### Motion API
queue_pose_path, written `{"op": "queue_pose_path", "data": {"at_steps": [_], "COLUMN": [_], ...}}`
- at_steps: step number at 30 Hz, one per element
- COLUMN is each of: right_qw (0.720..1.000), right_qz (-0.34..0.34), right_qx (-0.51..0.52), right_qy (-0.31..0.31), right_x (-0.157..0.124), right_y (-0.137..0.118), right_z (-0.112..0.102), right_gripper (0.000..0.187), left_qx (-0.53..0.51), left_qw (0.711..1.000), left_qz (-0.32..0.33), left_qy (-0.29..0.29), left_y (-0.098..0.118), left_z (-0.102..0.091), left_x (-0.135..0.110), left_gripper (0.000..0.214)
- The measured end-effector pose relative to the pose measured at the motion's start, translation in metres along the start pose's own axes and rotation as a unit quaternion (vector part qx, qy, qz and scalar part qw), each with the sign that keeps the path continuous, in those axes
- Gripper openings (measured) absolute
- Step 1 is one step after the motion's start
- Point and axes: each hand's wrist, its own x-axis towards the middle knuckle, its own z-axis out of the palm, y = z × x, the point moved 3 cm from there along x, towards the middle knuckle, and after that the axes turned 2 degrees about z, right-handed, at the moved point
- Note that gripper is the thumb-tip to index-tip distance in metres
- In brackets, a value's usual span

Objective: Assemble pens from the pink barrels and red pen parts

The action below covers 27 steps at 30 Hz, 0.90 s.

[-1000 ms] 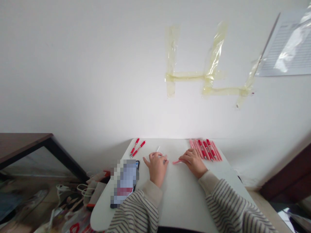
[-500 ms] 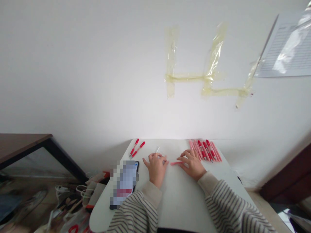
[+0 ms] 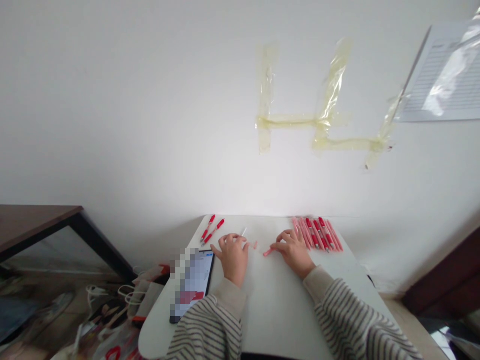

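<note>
Here, slim pink pen barrel (image 3: 267, 252)

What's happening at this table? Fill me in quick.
A person in striped sleeves works at a white table. The right hand pinches a pink pen barrel by its end, near a row of pink and red pens. The left hand rests curled beside a small pink piece and a thin clear piece; its grip is unclear. Two red pens and a phone lie further left.
</note>
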Motion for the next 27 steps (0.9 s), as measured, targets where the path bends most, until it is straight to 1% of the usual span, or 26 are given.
{"op": "queue_pose_path", "data": {"at_steps": [5,12,18,21,24,27], "right_qw": [1.0,1.0,0.999,0.999,0.998,0.999], "right_qz": [0.002,-0.004,-0.032,-0.045,-0.055,-0.043], "right_qx": [0.012,0.03,0.03,0.026,0.026,0.01], "right_qy": [-0.005,-0.007,-0.02,-0.012,0.009,0.031], "right_x": [0.009,0.015,0.011,0.01,0.01,0.009], "right_y": [0.001,-0.003,-0.005,-0.006,-0.006,-0.005], "right_z": [0.006,0.011,0.008,0.006,0.004,0.003], "right_gripper": [0.028,0.029,0.03,0.028,0.025,0.025], "left_qx": [0.019,0.026,0.016,0.012,0.016,0.021], "left_qw": [1.0,0.999,0.999,0.999,0.998,0.998], "left_qz": [-0.014,-0.012,0.018,0.035,0.051,0.06], "left_qy": [-0.004,-0.015,-0.029,-0.037,-0.033,-0.028], "left_y": [-0.004,-0.004,-0.002,-0.001,0.0,-0.001], "left_z": [-0.001,0.002,0.005,0.006,0.006,0.006], "left_x": [0.001,-0.001,0.0,-0.001,-0.001,-0.001], "left_gripper": [0.019,0.019,0.017,0.019,0.02,0.02]}}
